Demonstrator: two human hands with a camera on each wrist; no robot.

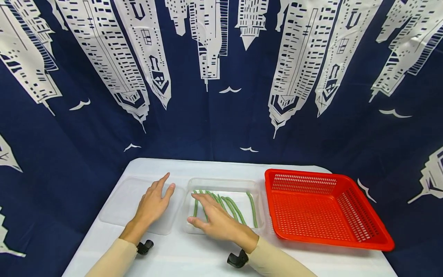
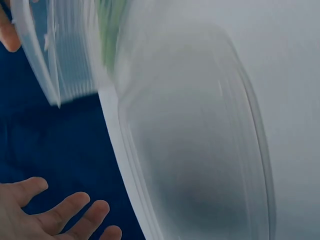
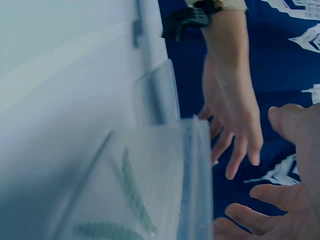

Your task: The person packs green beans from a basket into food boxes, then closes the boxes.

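My left hand hovers over the right part of a translucent plastic lid, fingers extended and holding nothing. Over a clear plastic container is my right hand, its fingers spread and its palm hiding part of the contents. Several green beans lie inside, roughly side by side. The left wrist view shows my left hand with parted fingers, apart from the lid. In the right wrist view my right hand has nothing in its grasp; beans show blurred through the container.
A red perforated plastic basket stands right of the container, reaching the table's right edge. The white-covered table backs onto a dark blue cloth with white building prints. Lid and container sit close together.
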